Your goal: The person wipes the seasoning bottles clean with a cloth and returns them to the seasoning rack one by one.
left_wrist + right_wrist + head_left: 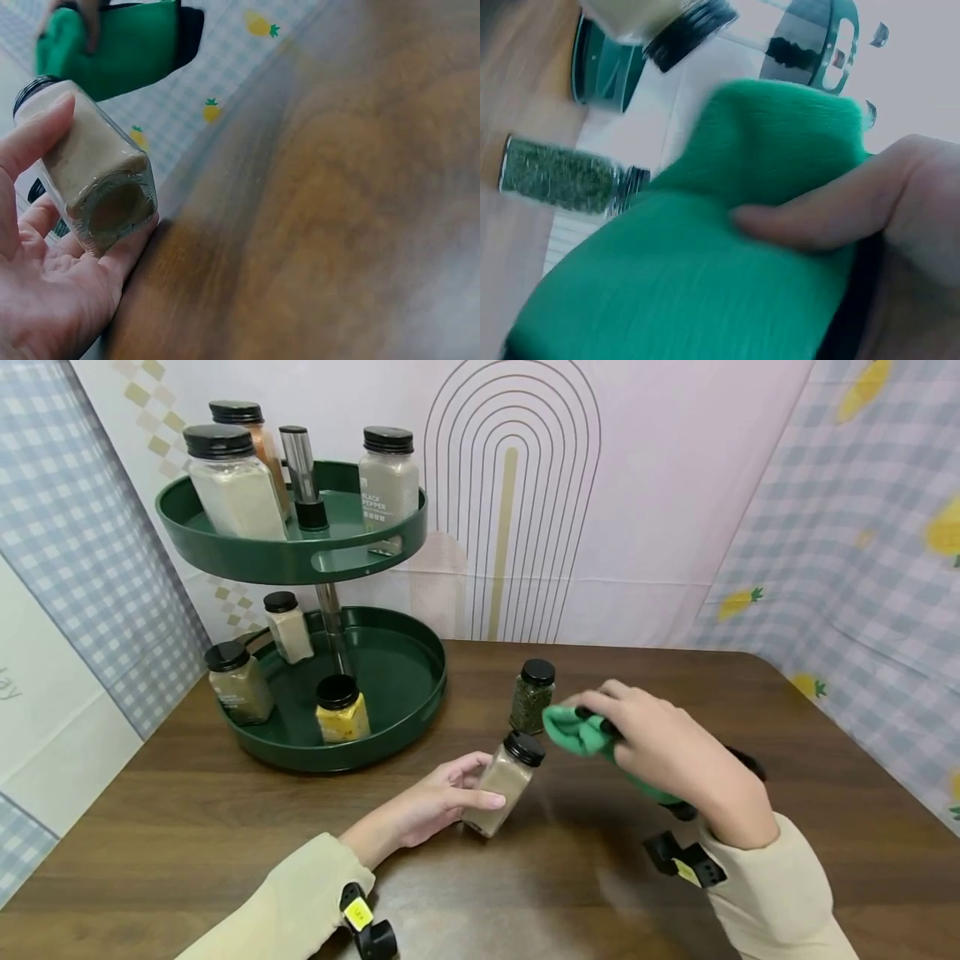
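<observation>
The left hand (442, 797) grips a square glass jar (501, 783) of pale powder with a black lid, tilted to the right above the table. In the left wrist view the jar's base (116, 206) faces the camera, the thumb on one side and fingers beneath. The right hand (660, 739) pinches a green cloth (581, 731) with dark edging, just right of the jar's lid and apart from it. In the right wrist view the thumb presses on the cloth (705, 255). A jar of green herbs (531, 700) stands upright behind the held jar.
A two-tier dark green tray stand (300, 760) is at the left of the wooden table (187, 860). Its upper tier holds several large jars, among them a black pepper jar (388, 485); its lower tier has a yellow-filled jar (342, 718) and others. A patterned cloth (637, 510) hangs behind.
</observation>
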`<state>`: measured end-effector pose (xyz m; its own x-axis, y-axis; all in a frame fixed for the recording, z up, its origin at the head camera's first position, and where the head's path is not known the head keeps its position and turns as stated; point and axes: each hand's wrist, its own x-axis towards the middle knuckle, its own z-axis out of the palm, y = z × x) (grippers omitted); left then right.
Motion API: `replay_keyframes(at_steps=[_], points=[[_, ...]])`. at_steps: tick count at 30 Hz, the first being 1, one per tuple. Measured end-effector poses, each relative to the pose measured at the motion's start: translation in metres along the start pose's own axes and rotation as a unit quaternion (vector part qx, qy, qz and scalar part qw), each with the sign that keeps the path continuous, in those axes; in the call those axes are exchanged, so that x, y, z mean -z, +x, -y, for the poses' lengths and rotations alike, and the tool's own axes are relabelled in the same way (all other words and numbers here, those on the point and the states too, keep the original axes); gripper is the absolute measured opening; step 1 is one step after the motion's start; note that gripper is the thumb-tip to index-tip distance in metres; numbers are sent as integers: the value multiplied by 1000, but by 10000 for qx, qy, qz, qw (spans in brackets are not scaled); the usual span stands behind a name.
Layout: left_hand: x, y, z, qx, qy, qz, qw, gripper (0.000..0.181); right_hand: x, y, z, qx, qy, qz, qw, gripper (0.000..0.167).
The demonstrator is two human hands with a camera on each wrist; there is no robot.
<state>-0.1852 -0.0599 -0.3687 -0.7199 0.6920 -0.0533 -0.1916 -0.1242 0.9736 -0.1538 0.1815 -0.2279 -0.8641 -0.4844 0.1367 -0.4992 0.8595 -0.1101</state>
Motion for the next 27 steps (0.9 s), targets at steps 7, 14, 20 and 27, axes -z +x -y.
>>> replay_keyframes(at_steps=[7,14,20,27], points=[[1,0,-2,159,-158,-135,9997,42,-18,9,16,1122,628,-447,9907,63],[1,-1,-4,264,-471,-155,9984,46,-23,11,14,462,534,-60,9975,65],[1,-1,-3,200,-551,-111,9982,49,-25,12,5,-85,139,892,9959,56],[1,-1,-3,186,-826,-153,9963,50,-22,10,2,-359,-227,877,9952,46]])
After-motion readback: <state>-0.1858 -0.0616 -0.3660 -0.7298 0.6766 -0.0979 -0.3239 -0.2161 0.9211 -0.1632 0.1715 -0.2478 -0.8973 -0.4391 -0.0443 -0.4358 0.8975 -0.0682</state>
